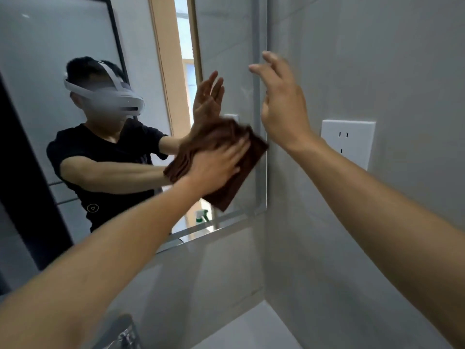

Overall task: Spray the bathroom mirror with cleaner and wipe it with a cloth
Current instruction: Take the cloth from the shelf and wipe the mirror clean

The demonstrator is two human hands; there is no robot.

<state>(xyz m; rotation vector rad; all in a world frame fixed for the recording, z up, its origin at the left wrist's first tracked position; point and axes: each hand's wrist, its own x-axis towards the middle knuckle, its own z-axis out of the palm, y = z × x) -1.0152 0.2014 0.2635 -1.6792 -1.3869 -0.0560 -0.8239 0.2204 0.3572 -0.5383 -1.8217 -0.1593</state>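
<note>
A brown cloth (241, 170), folded into a rough rectangle, lies flat against the mirror (226, 59) near the mirror's lower right corner, its long axis tilted from upper left down to lower right. The left hand (216, 167) presses it to the glass with straight fingers lying close together, pointing up and to the right, the forearm reaching in from the lower left. The right hand (281, 102) is raised just past the mirror's right edge, fingers loosely spread and holding nothing. A white wall socket (347, 142) sits right of the mirror. A green spray bottle (202, 216) shows reflected near the mirror's bottom edge.
</note>
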